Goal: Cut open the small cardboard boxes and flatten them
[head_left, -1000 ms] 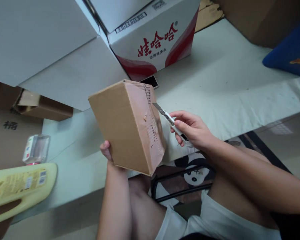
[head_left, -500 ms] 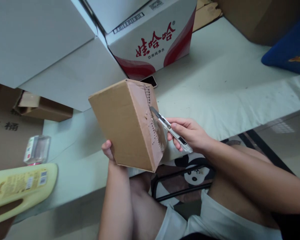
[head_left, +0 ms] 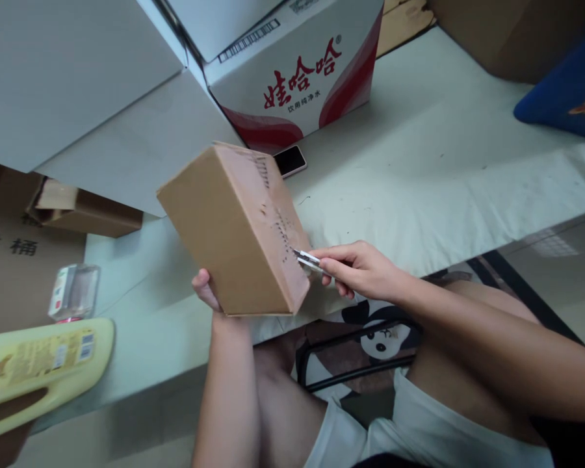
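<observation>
My left hand grips a brown cardboard box by its lower left edge; most of its fingers are hidden behind the box. The box is held tilted above the table, its taped side turned to the right. Rows of small cuts run down the wrinkled tape on that side. In my right hand is a white utility knife, pinched between thumb and fingers. The blade tip meets the lower part of the tape; how deep it goes I cannot tell.
Behind the box lie a phone and a white-and-red carton. A yellow jug and a clear plastic container stand on the left. The pale cloth-covered table stretches right towards a blue object.
The box has shifted left and slightly up, tilting a little, exposing more of the phone. My right hand has brought the knife lower along the tape, with its handle now turned more away from view.
</observation>
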`<state>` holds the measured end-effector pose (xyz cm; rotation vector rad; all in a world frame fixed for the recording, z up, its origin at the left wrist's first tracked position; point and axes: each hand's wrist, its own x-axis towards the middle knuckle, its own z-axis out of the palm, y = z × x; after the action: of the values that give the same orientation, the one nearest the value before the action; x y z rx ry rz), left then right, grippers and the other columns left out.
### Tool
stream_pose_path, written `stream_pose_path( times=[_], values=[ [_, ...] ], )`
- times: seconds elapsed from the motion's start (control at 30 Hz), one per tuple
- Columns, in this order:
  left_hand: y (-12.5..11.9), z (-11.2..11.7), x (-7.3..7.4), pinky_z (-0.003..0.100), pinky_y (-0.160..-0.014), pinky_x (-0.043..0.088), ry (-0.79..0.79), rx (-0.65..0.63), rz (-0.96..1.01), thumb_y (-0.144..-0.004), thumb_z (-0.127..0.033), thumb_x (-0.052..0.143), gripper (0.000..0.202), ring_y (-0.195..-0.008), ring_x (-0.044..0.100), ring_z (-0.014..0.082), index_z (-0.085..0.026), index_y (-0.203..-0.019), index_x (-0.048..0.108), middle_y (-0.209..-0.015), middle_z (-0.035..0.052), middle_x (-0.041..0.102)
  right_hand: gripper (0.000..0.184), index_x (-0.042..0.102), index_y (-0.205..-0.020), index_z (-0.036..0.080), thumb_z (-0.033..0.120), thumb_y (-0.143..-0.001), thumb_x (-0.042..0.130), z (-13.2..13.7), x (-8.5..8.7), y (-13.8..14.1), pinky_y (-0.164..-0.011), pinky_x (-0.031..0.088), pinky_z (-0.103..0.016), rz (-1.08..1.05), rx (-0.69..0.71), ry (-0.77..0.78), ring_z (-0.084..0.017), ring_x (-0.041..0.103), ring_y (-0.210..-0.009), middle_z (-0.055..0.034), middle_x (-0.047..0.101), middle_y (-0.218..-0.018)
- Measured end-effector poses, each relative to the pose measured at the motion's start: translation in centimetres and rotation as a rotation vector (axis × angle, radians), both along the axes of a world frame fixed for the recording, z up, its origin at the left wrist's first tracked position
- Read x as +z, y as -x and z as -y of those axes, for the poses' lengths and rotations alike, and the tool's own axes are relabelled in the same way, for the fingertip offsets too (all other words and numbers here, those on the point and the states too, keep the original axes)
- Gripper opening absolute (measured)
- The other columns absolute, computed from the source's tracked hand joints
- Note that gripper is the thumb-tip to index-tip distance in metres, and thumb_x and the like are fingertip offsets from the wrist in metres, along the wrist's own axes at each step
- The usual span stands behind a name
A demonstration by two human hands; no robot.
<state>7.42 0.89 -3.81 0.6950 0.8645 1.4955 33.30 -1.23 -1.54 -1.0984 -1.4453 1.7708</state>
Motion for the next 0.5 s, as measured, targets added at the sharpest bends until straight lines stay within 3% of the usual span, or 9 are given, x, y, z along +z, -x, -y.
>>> stream_pose_path(
  times=[0.13,0.33,0.5],
  values=[
    [-0.8,-0.7,0.6,0.047,-0.099,0.047,-0.102,0.17,0.003,-0.074,-0.055,0.06,0.057,-0.125,0.053,0.0347,-0.019,-0.118,0.064,-0.121,0.0101,0.068,0.041,0.064,-0.131,0.026,0.032,-0.094,0.051,0.0,0.2,-0.1,-0.038,0.043,-0.015,0.054,0.065,0.035,-0.004,0.052,-0.043,-0.0001,0.064,-0.074],
    [-0.8,-0.7,1.1,0.046,-0.1,0.046,-0.087,0.198,-0.041,-0.071,-0.054,0.059,0.052,-0.124,0.053,0.0341,-0.022,-0.112,0.066,-0.12,0.0075,0.069,0.039,0.067,-0.128,0.024,0.031,-0.093,0.051,-0.5,0.8,-1.1,-0.039,0.041,-0.016,0.165,0.116,0.011,-0.004,0.049,-0.042,0.0006,0.065,-0.072],
    [-0.4,-0.9,1.1,0.049,-0.104,0.043,-0.118,0.226,-0.059,-0.073,-0.054,0.058,0.05,-0.128,0.05,0.034,-0.024,-0.112,0.066,-0.123,0.0061,0.067,0.033,0.075,-0.113,0.02,0.03,-0.092,0.05,-0.9,1.3,-2.1,-0.041,0.038,-0.018,0.214,0.209,-0.045,-0.004,0.048,-0.043,0.0007,0.066,-0.07]
  ],
)
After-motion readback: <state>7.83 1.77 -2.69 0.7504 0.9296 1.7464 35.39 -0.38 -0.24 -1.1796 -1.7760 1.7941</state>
